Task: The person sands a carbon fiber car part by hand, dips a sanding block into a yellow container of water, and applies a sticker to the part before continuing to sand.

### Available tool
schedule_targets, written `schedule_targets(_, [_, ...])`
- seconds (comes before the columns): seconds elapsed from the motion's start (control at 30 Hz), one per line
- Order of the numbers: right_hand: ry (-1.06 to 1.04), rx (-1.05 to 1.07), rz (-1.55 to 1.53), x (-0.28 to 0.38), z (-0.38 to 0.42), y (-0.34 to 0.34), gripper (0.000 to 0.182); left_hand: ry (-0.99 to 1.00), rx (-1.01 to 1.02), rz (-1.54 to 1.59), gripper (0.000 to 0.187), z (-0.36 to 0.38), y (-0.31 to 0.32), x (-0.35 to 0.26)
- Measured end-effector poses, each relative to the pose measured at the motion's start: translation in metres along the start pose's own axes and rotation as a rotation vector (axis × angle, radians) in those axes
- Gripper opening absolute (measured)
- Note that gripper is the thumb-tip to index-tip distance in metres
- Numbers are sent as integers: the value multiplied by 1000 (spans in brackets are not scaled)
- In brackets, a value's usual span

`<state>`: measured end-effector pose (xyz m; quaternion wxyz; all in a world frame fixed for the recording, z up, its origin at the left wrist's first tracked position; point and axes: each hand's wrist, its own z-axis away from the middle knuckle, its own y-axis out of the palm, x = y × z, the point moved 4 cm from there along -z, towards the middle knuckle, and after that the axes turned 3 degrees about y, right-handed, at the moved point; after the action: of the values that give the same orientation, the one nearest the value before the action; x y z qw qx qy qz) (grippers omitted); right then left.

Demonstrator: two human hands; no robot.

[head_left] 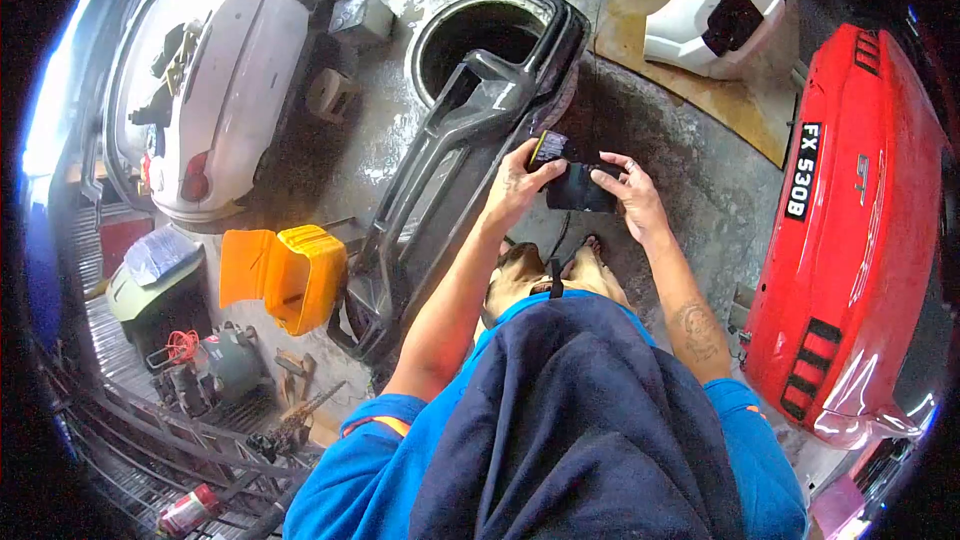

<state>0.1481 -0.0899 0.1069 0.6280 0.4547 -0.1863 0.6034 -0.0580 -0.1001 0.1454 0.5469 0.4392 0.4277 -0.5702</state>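
Hands x2: left hand [515, 185], right hand [632, 195] on 1 black pad [580, 187].

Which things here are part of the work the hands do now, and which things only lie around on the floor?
In hand:
- left hand and right hand, both gripping the small black object
- dark bumper, right beside the hands

Lying about:
- red car panel
- white bumper
- orange container
- white car body
- red spray can
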Motion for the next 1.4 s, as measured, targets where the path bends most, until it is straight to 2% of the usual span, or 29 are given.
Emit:
schedule_targets(0.03, [0, -4, -5, -5, 2, -4, 44, 28, -33, -16, 31, -1, 1, 5])
schedule_targets(0.1, [61, 89, -391, -16, 3, -3, 42, 57, -67, -34, 33, 1, 3, 8])
schedule_targets(0.13, [61, 91, -394, -18, 4, -6, 42, 84, -111, -13, 35, 5, 2, 9])
schedule_targets(0.2, [-29, 120, -305, -7, 10, -6, 28, 112, -161, 3, 37, 11, -1, 5])
schedule_targets(0.27, [-120, 159, -97, 6, 10, -8, 28, -108, -10, 313, 38, 15, 0, 7])
schedule_targets(0.37, [-141, 240, 73, 25, 12, 5, 29, -34, 33, 164, 39, 21, 9, -2])
schedule_targets(0.4, [-156, 223, 134, 27, 11, 9, 28, 3, 61, 93, 39, 22, 15, -3])
schedule_targets(0.43, [-171, 203, 196, 28, 10, 11, 28, 2, 101, 155, 37, 20, 22, 4])
schedule_targets(0.47, [-172, 201, 196, 25, 9, 13, 28, 37, 99, 25, 35, 18, 24, 6])
schedule_targets(0.53, [-233, -82, 270, 18, 5, 6, 31, 113, 3, -98, 35, 18, 25, 8])
schedule_targets(0.57, [-198, -118, 136, 11, 6, 3, 33, 114, 2, -97, 35, 18, 28, 10])
schedule_targets(0.6, [-168, -159, 81, 0, 4, -2, 32, 80, -19, 31, 35, 17, 29, 13])
schedule_targets(0.63, [-239, -198, 88, -8, 3, -4, 32, 45, -41, 161, 35, 17, 31, 17])
schedule_targets(0.7, [-308, -237, 94, -7, 9, 1, 32, 36, -38, 233, 33, 21, 36, 13])
schedule_targets(0.77, [-359, -385, 260, -1, 17, 4, 33, 28, -27, 302, 32, 24, 41, 9])
schedule_targets(0.8, [-360, -389, 257, 2, 19, 8, 33, -10, -22, 338, 34, 24, 44, 8])
schedule_targets(0.87, [-507, -427, 435, 14, 25, 17, 32, -50, -16, 370, 37, 26, 52, 12])
schedule_targets(0.9, [-526, -427, 524, 15, 25, 20, 29, -35, -103, 335, 41, 24, 55, 23])
schedule_targets(0.93, [-653, -446, 576, 16, 24, 22, 26, -19, -188, 301, 44, 23, 58, 32])
schedule_targets(0.97, [-668, -446, 586, 20, 24, 23, 24, 5, -208, 279, 48, 21, 62, 28])
schedule_targets(1.0, [-681, -444, 595, 23, 25, 24, 22, 5, -206, 280, 48, 22, 64, 25])
schedule_targets(1.07, [-715, -447, 623, 28, 26, 25, 21, 5, -81, 556, 45, 22, 72, 15])
schedule_targets(1.1, [-748, -450, 650, 30, 27, 27, 20, 5, -83, 553, 45, 24, 71, 11])
schedule_targets(1.17, [-768, -447, 651, 30, 27, 28, 20, -121, -54, 697, 44, 27, 73, 10])
schedule_targets(1.33, [-779, -428, 679, 32, 27, 31, 18, -91, -70, 680, 47, 27, 74, -1])
schedule_targets(1.4, [-867, -447, 686, 32, 28, 32, 17, -111, -66, 718, 48, 29, 74, 0])
